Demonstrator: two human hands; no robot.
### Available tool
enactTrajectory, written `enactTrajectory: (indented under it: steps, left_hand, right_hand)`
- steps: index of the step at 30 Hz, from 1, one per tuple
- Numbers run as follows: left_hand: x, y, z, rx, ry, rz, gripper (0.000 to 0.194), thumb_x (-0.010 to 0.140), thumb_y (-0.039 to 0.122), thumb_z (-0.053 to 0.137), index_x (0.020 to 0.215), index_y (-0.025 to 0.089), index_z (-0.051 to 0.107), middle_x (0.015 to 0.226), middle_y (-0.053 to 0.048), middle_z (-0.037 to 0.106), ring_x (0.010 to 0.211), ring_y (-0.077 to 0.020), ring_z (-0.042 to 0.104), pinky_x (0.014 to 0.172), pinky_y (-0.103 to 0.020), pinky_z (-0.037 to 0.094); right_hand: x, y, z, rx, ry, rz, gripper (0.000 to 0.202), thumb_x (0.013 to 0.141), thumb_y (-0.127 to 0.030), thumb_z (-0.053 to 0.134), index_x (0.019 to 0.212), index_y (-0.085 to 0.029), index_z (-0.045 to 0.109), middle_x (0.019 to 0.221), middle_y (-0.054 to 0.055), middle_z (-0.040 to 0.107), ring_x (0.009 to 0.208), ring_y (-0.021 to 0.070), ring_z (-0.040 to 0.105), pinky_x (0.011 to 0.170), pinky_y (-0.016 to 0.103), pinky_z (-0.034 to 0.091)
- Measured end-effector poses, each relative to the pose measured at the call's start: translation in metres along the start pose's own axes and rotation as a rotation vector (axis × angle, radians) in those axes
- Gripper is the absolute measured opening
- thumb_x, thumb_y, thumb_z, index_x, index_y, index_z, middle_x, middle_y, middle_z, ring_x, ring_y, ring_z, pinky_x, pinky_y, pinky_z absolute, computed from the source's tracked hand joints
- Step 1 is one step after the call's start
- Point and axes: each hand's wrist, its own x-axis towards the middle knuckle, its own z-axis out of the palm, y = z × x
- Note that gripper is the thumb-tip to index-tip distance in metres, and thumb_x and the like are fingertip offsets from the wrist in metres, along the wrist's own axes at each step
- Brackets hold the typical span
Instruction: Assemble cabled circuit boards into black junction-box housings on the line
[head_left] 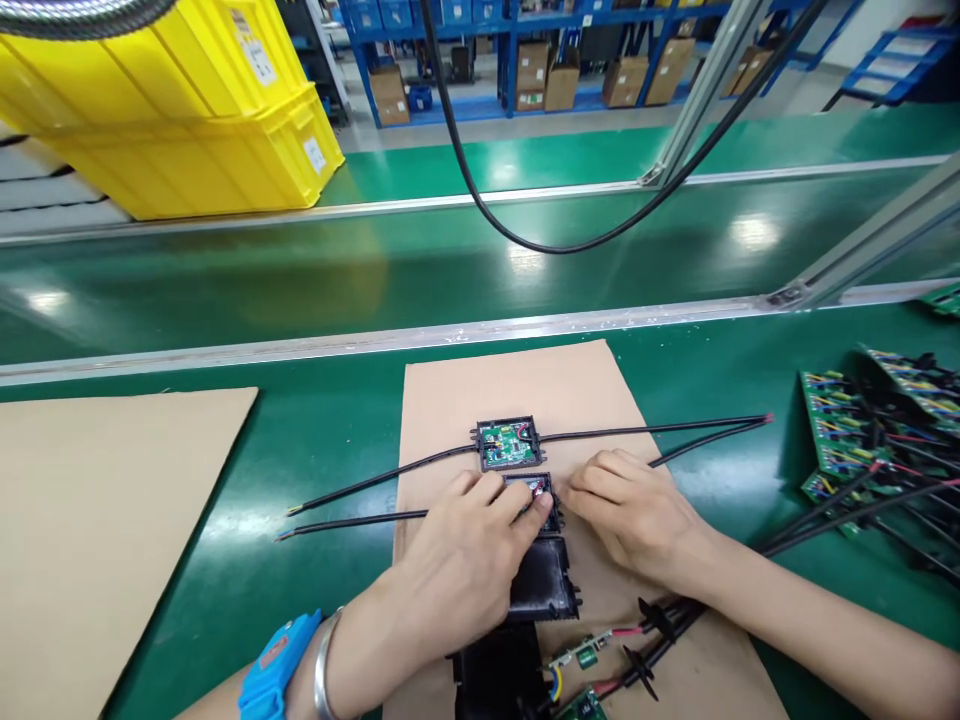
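Observation:
My left hand (472,540) lies over a small black plastic case (555,515), its fingers gripping the case and its thumb pressing near the right end. A circuit board shows partly inside. My right hand (637,505) is closed in a pinch at the case's right end, on the black cable (705,440) that emerges behind the knuckles; the fingertips are partly hidden. Just above sits another open case (510,443) with a green board fitted and a cable out of each side. Below my left hand lie an empty black case half (541,580) and another black plastic piece (499,675).
Cardboard (517,375) lies under the work on the green bench; another sheet (97,500) is at left. Loose wired boards (589,650) lie near the front, and more boards (840,420) are piled right. Yellow bins (225,160) stand behind; a black cable (555,248) hangs overhead.

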Motion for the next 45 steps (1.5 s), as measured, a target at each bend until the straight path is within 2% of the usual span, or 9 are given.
enactTrajectory:
  steps: [5,10,16,20,29,34,39,42,45]
  left_hand:
    - [-0.008,-0.008,-0.023,-0.173,0.121,-0.033,0.053,0.079,0.005,0.045,0.127,0.023,0.057,0.118,-0.006,0.060,0.103,-0.0210,0.055,0.091,-0.039,0.048]
    - [-0.048,-0.053,-0.040,-0.090,0.098,-0.236,0.073,0.078,0.019,0.058,0.146,0.021,0.033,0.142,-0.012,0.044,0.128,-0.0321,0.040,0.102,-0.049,0.042]
    - [-0.071,-0.078,-0.019,-0.133,0.007,-0.404,0.013,0.090,0.031,0.050,0.097,0.020,0.050,0.110,-0.010,0.053,0.099,-0.0265,0.051,0.084,-0.043,0.048]
    - [-0.070,-0.075,-0.020,-0.143,-0.041,-0.467,0.009,0.095,0.028,0.038,0.091,0.021,0.043,0.090,-0.006,0.057,0.078,-0.0222,0.056,0.069,-0.036,0.045]
    - [0.036,-0.197,-0.100,0.115,0.171,-0.596,0.017,0.090,0.035,0.051,0.099,0.020,0.049,0.093,-0.007,0.065,0.084,-0.0253,0.063,0.071,-0.033,0.045]
    - [0.086,-0.244,-0.105,0.202,0.252,-0.646,0.027,0.084,0.025,0.055,0.109,0.013,0.055,0.116,-0.019,0.061,0.112,-0.0354,0.056,0.094,-0.048,0.041]
    - [0.048,-0.202,-0.072,0.161,0.306,-0.569,0.030,0.087,0.026,0.052,0.114,0.015,0.057,0.132,-0.016,0.052,0.128,-0.0342,0.045,0.105,-0.052,0.034]
    - [0.004,-0.130,-0.051,-0.061,0.299,-0.353,0.024,0.091,0.034,0.051,0.109,0.020,0.058,0.117,-0.008,0.060,0.114,-0.0241,0.055,0.100,-0.039,0.043]
    - [-0.031,-0.051,-0.031,-0.391,0.167,-0.201,0.026,0.093,0.038,0.052,0.113,0.022,0.055,0.112,-0.006,0.061,0.104,-0.0209,0.058,0.091,-0.035,0.049]
  right_hand:
    - [0.008,0.016,-0.028,0.090,-0.155,0.068,0.027,0.090,-0.021,0.055,0.115,-0.019,0.064,0.106,0.009,0.061,0.101,0.0239,0.049,0.089,0.040,0.039]
    - [0.004,0.039,-0.048,0.006,-0.233,0.180,0.081,0.076,-0.040,0.072,0.144,-0.012,0.038,0.134,0.018,0.045,0.123,0.0342,0.036,0.099,0.051,0.034]
    - [0.001,0.047,-0.036,0.052,-0.269,0.210,0.045,0.088,-0.035,0.059,0.128,-0.016,0.052,0.113,0.013,0.054,0.108,0.0309,0.047,0.091,0.049,0.040]
    - [0.005,0.052,-0.039,0.036,-0.266,0.173,0.033,0.096,-0.027,0.045,0.126,-0.016,0.051,0.109,0.012,0.053,0.088,0.0229,0.057,0.076,0.036,0.048]
    - [0.123,0.158,-0.097,-0.393,-0.200,0.263,0.032,0.093,-0.030,0.052,0.122,-0.021,0.062,0.114,0.009,0.063,0.099,0.0231,0.061,0.081,0.030,0.046]
    - [0.174,0.194,-0.102,-0.435,-0.190,0.471,0.042,0.088,-0.021,0.057,0.129,-0.017,0.060,0.119,0.013,0.065,0.104,0.0272,0.061,0.085,0.034,0.047]
    - [0.125,0.133,-0.083,-0.333,-0.252,0.448,0.041,0.088,-0.027,0.058,0.128,-0.017,0.060,0.124,0.013,0.061,0.106,0.0280,0.059,0.088,0.036,0.047]
    - [0.069,0.051,-0.071,0.043,-0.382,0.187,0.027,0.093,-0.036,0.054,0.114,-0.024,0.066,0.110,0.006,0.066,0.099,0.0217,0.060,0.086,0.032,0.047]
    - [0.027,-0.016,-0.052,0.203,-0.418,0.226,0.021,0.087,-0.036,0.063,0.098,-0.019,0.065,0.096,0.007,0.064,0.097,0.0248,0.057,0.083,0.036,0.048]
